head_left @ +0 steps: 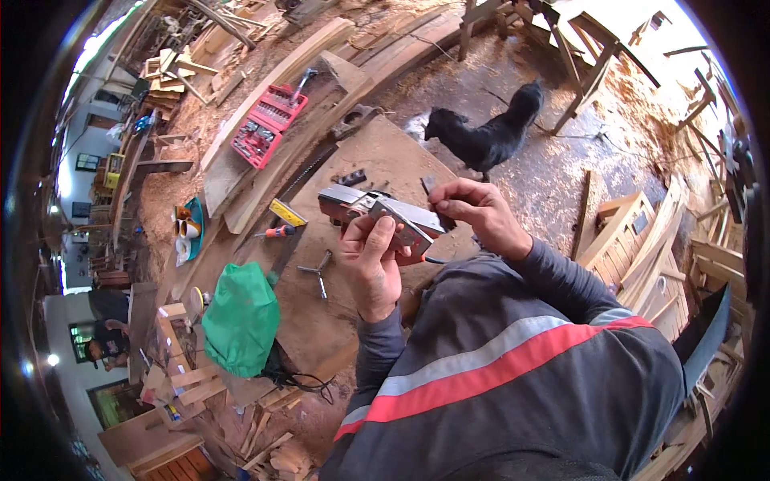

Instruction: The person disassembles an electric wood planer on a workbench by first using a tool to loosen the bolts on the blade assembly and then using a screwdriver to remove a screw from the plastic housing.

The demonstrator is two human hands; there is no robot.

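Observation:
A handheld electric planer [341, 197] is turned so its flat silver sole faces up, above a wooden board [381, 156]. My left hand [371, 268] is closed round the planer's near side, thumb pressed on its metal side plate. At the planer's right end, my right hand [485, 212] has its thumb and fingers pinched together. Something small and dark shows by those fingertips, but its kind is unclear. Small dark parts [353, 177] lie on the board beyond the planer. A three-armed wrench [318, 274] and an orange-handled screwdriver [279, 232] rest left of my left hand.
A red socket-set case [271, 122] lies spread on long planks at far left. Nearer are a yellow tool [288, 212], a green bag [241, 321] and a teal tray [198, 210] with cups. A black dog [489, 143] stands beyond the board. Another person [110, 341] is at left.

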